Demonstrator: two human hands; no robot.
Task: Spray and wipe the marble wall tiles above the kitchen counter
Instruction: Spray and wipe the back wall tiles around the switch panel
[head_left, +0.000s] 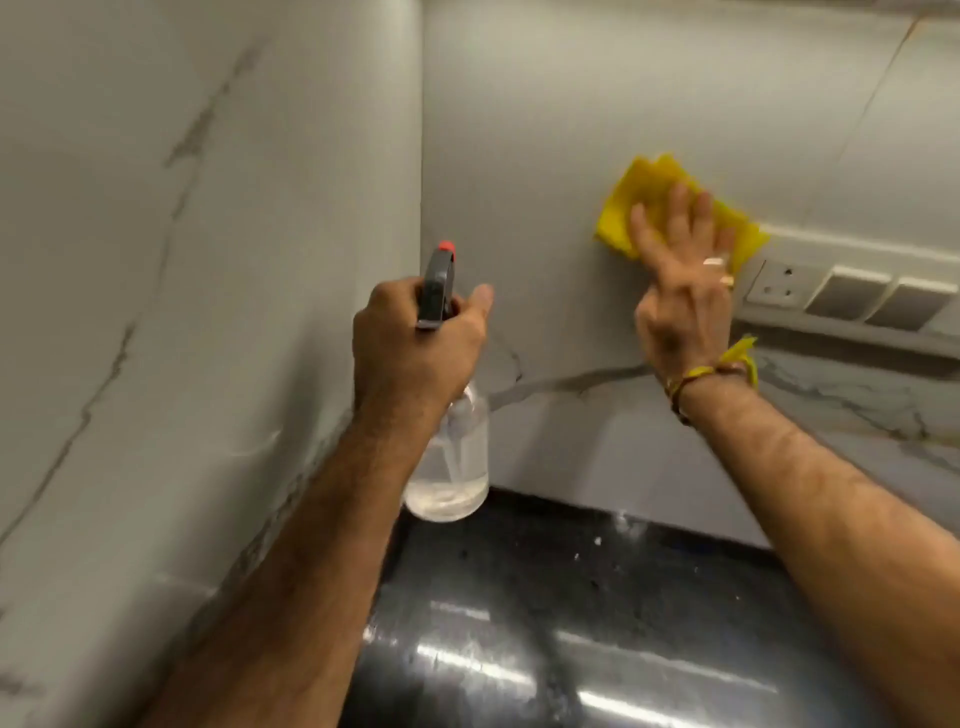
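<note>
Nearest is the glossy black stone counter (597, 623), with bright streaks of light reflected across it and a few pale specks near its back edge. Above it, the left hand (415, 343) has its fingers curled round the dark grey trigger head of a clear plastic spray bottle with a red nozzle tip (449, 452); the bottle hangs below the fist, clear of the counter, with a little liquid in its base, and the nozzle points up toward the corner where the two walls meet. Farther in, the right hand (680, 280), with a yellow thread band at the wrist and rings on its fingers, lies flat with fingers spread, pressing a folded bright yellow cloth (649, 182) against the pale grey-veined marble wall tiles (545, 130). The cloth sits on the back wall, just left of a white switch-and-socket panel (852, 296), touching its upper left corner.
</note>
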